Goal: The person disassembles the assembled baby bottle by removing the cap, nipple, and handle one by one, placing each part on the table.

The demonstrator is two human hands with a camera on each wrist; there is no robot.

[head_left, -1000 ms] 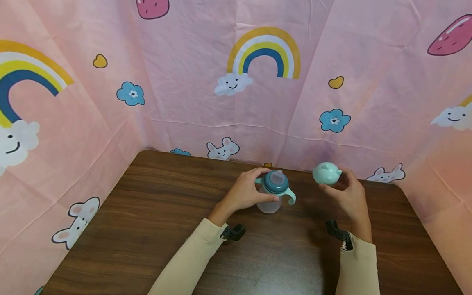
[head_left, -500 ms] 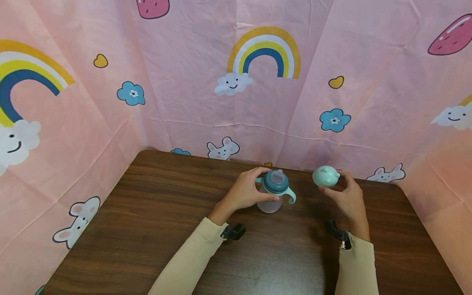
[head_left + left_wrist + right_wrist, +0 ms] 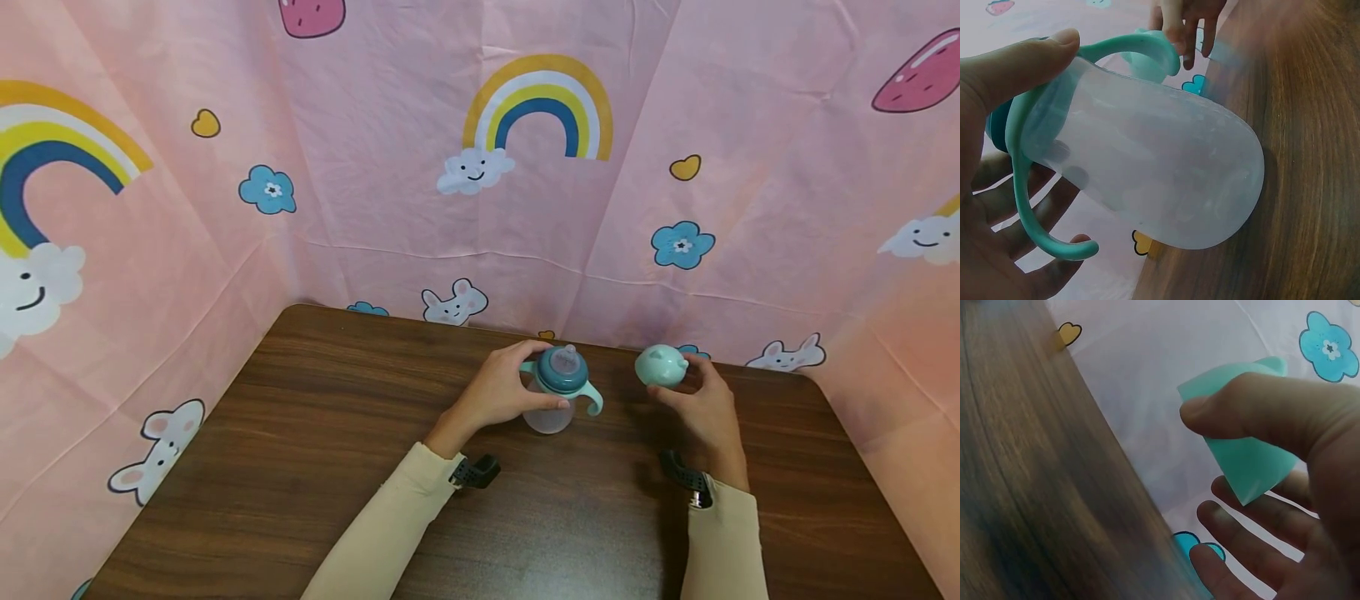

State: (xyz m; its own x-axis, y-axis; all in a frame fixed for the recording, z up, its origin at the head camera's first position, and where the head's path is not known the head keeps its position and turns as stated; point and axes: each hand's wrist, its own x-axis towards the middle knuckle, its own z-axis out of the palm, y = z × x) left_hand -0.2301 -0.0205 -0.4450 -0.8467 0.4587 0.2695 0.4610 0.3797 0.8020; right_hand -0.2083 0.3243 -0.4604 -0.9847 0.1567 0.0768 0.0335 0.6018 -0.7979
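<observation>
My left hand (image 3: 501,390) grips a baby bottle (image 3: 553,417) near its collar, thumb on the near side and fingers behind. The bottle is upright, with a frosted body (image 3: 1160,162), a dark teal collar (image 3: 562,373), a clear nipple (image 3: 566,358) and two mint curved handles (image 3: 592,400). To its right, my right hand (image 3: 708,408) pinches a round mint bottle cap (image 3: 660,367) with small ear-like bumps. The cap hangs above the table, apart from the bottle. In the right wrist view the thumb lies across the cap (image 3: 1254,462), its rim pointing down-left.
Both hands are over a dark brown wooden table (image 3: 300,467), toward its back edge. A pink cloth (image 3: 390,167) printed with rainbows, rabbits and flowers rises behind and on both sides. Black wrist cameras (image 3: 476,472) are strapped to the sleeved forearms.
My right hand has come down a little with the cap, toward the table. The left hand and the bottle have stayed in place.
</observation>
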